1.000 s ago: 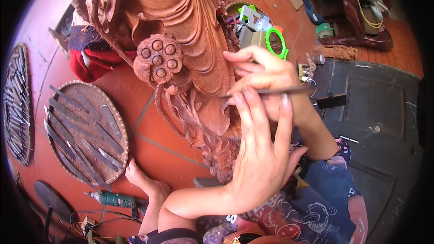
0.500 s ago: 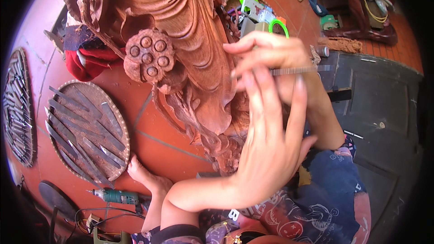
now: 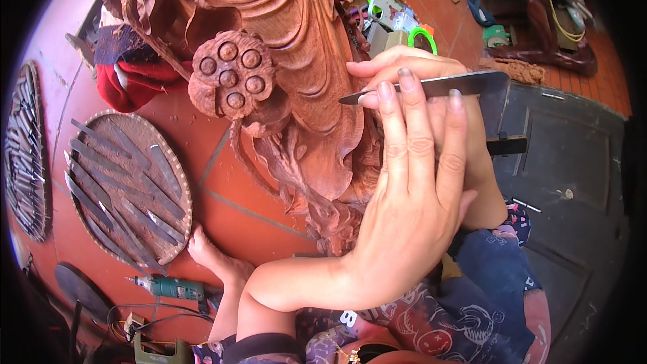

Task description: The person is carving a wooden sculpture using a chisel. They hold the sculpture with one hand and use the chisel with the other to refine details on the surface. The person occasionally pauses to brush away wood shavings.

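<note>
My right hand (image 3: pixel 411 61) is curled round a dark flat carving knife (image 3: pixel 465 85), its pointed tip towards the left and its wide end sticking out at the right. Across the front lies my left hand (image 3: pixel 411 168), fingers stretched out and apart, fingertips against the blade. It hides most of my right palm. Just left of the knife tip rises a large reddish-brown wood carving (image 3: pixel 300 61) with draped folds. A carved lotus pod (image 3: pixel 229 79) with several round seeds stands out from its side. I cannot tell whether the tip touches the wood.
A round basket (image 3: pixel 187 182) of flat blades lies on the red tiles at left, beside another tray (image 3: pixel 27 155) packed with tools. A green power drill (image 3: pixel 172 288) and cords lie below. A dark panel (image 3: pixel 566 162) is at right; a cluttered basket (image 3: pixel 391 17) stands behind my hands.
The knife has turned from a thin, blurred edge to show its broad dark face. My left fingertips now rest on it. The whole view has shifted slightly.
</note>
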{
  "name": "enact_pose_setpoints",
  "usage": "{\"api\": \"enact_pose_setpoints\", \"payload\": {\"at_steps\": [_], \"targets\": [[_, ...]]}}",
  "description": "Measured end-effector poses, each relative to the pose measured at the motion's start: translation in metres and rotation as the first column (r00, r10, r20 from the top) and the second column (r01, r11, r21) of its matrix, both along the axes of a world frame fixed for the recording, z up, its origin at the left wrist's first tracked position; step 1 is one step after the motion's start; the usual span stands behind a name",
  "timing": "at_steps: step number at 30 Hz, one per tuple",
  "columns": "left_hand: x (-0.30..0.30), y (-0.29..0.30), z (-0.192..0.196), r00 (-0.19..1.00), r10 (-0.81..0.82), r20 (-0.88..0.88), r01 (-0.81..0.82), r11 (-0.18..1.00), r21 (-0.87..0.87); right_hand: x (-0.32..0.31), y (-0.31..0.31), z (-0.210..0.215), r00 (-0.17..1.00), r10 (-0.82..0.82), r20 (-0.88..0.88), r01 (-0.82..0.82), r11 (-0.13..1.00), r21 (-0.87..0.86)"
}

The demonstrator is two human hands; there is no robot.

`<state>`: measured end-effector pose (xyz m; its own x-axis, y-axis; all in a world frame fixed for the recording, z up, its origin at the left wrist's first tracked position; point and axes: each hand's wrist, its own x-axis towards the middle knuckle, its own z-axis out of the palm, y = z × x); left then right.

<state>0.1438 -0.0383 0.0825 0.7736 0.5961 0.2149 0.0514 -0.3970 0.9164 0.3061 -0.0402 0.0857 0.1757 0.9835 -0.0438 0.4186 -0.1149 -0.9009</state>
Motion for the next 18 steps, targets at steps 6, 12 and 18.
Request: {"api": "enact_pose_setpoints", "payload": {"at_steps": [6, 12, 18], "targets": [[-0.003, 0.001, -0.004, 1.0, -0.011, 0.016, 0.012, 1.0, -0.024, -0.019, -0.009, 0.0, 0.989, -0.147, -0.022, 0.144, 0.984, -0.103], [-0.012, -0.002, -0.004, 0.997, -0.012, 0.077, 0.019, 0.996, -0.088, -0.02, -0.013, -0.003, 0.985, -0.002, 0.174, 0.001, 1.0, 0.008], [-0.01, 0.001, -0.001, 0.992, -0.01, 0.125, 0.024, 0.994, -0.104, -0.027, -0.015, -0.005, 0.985, -0.089, 0.146, 0.088, 0.996, 0.012]]}}
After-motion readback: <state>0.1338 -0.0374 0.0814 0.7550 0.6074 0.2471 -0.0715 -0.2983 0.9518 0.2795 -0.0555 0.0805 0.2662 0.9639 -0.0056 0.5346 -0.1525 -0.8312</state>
